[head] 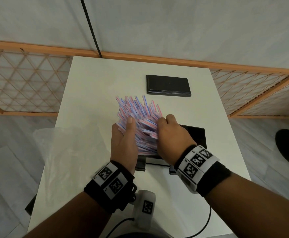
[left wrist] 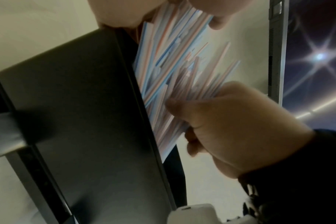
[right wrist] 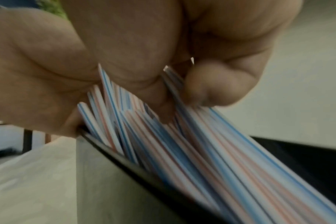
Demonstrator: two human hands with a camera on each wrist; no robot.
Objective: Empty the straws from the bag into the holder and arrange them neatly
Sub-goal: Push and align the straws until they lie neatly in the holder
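1. Striped straws, red/blue on white, stand in a splayed bunch in the black holder near the table's middle; tips fan away from the person at uneven heights.
2. Left hand lies flat against the bunch's left side, fingers straight, thumb up along the straws.
3. Right hand grasps straws on the right side, fingers curled round them; the right wrist view shows straws pinched between fingers.
4. Clear plastic bag lies on the table's left edge, apart from both hands.
5. Black lid lies flat beyond the holder, well apart from the straws.
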